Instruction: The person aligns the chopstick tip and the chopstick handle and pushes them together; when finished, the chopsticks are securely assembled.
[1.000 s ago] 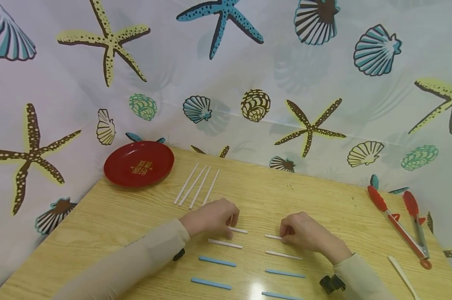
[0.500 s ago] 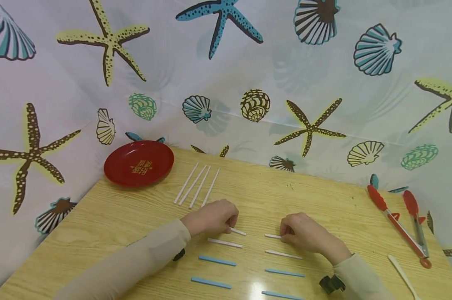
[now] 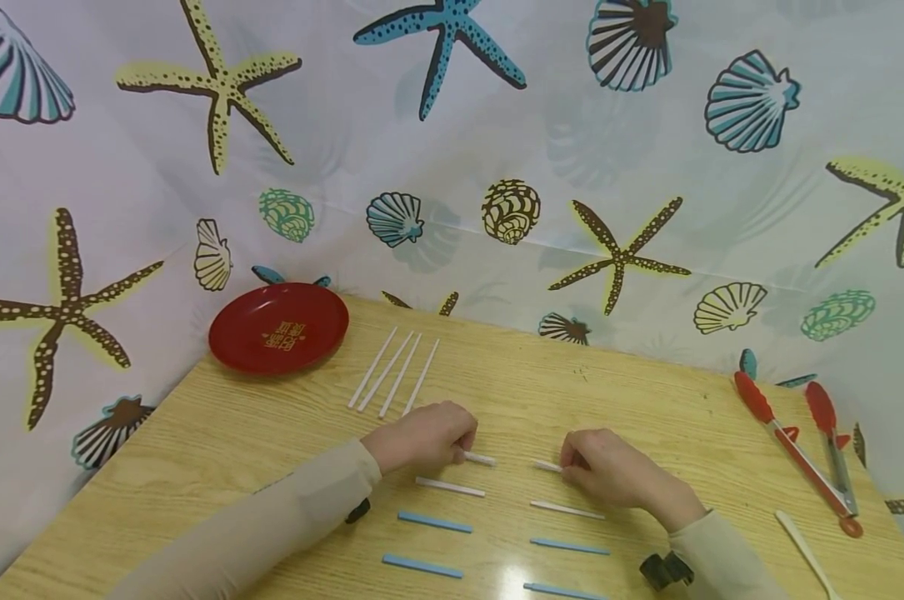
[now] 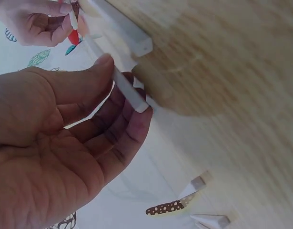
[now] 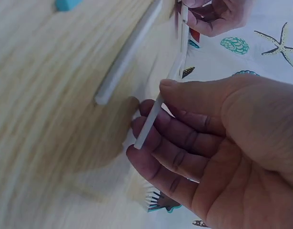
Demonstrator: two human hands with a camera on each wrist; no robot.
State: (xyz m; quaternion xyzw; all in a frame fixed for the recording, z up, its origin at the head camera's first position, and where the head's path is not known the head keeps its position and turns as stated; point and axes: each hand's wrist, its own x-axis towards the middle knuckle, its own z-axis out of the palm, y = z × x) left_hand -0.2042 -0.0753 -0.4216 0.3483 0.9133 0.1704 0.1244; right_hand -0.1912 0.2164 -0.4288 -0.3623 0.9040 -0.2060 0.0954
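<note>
My left hand (image 3: 425, 435) pinches a short white chopstick piece (image 4: 129, 90) with a square end between thumb and fingertips. Facing it across a small gap, my right hand (image 3: 609, 468) pinches a thinner white chopstick piece (image 5: 153, 117). The inner ends of the two held pieces point towards each other. Below my left hand, a white chopstick piece (image 3: 450, 487) and blue chopstick pieces (image 3: 434, 522) lie in a column. A matching column, with a thin white piece (image 3: 567, 509) and thin blue pieces (image 3: 570, 547), lies below my right hand.
Several long white chopsticks (image 3: 401, 375) lie side by side beyond my left hand. A red plate (image 3: 249, 333) stands at the back left of the wooden table (image 3: 571, 400). Red-tipped tongs (image 3: 804, 467) and a pale spoon-like utensil (image 3: 806, 550) are on the right.
The piece in my left hand tilted down, then came back up nearly level. The piece in my right hand has risen slightly. Both hands stay in nearly the same place.
</note>
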